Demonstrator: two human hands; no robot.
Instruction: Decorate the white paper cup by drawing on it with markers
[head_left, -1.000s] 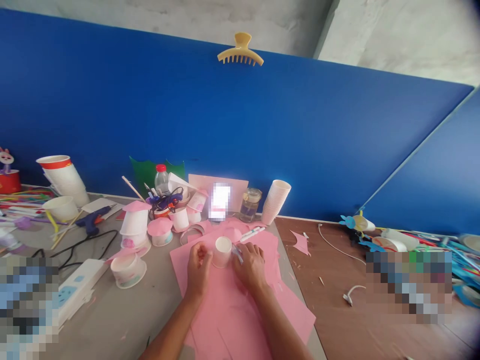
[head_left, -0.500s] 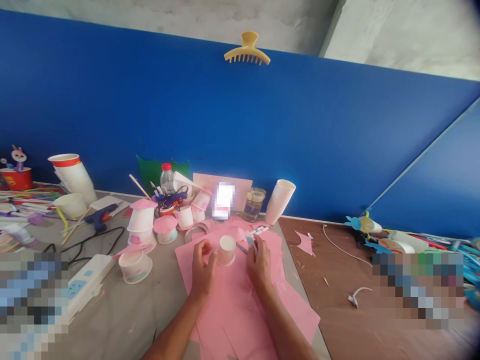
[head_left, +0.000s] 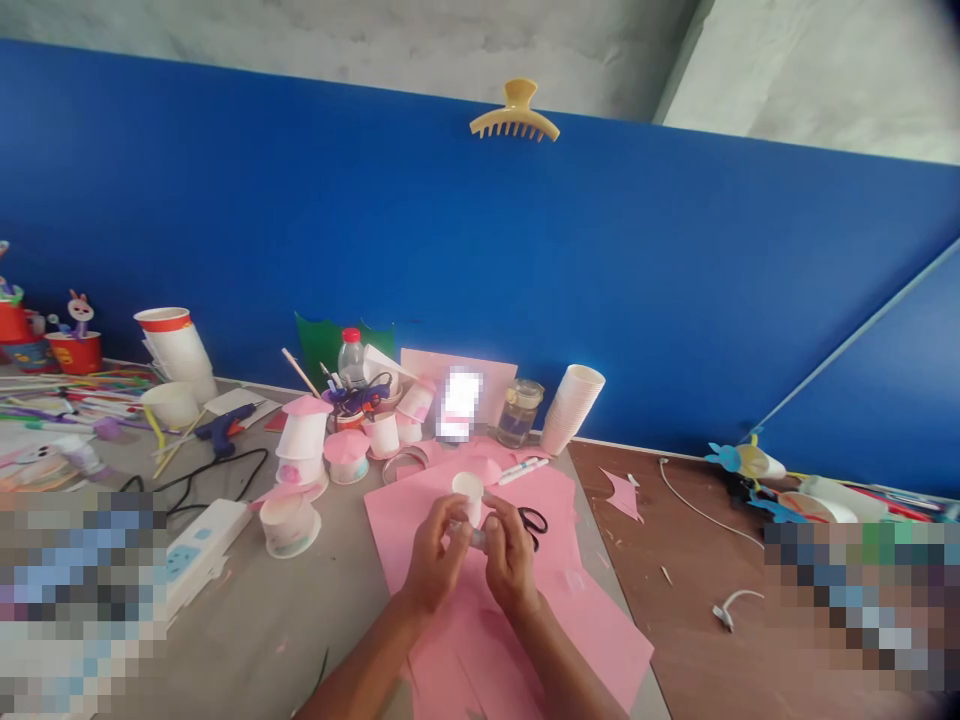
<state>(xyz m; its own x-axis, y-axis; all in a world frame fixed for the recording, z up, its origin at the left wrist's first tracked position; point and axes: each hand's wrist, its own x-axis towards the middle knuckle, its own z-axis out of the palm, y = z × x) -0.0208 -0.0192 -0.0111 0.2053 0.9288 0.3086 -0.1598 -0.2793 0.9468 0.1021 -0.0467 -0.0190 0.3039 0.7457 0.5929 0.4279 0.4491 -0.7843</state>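
Note:
In the head view my left hand [head_left: 439, 552] and my right hand [head_left: 511, 558] are close together over the pink paper [head_left: 600, 620]. Between their fingertips is a small pale, greyish thing [head_left: 478, 539], tube-like; its kind is unclear. Both hands are closed, the fingers bent in around it. Just behind the fingertips stands a small white paper cup [head_left: 468, 488], its lower part hidden by my hands. Black-handled scissors [head_left: 534, 522] lie right beside my right hand, blades hidden. Two white pens [head_left: 523, 470] rest further back on the paper.
Pink-topped paper cups [head_left: 302, 430] stand at left, near a power strip [head_left: 199, 550] and a blue glue gun [head_left: 225, 428]. Behind are a glowing phone [head_left: 459, 400], a glass jar [head_left: 519, 412] and stacked cups [head_left: 574, 408]. A white cable [head_left: 705, 510] lies at right.
My hands have come together in front of the cup. The right hand moved left, away from the scissors, which now show their handles. The view shifted slightly left.

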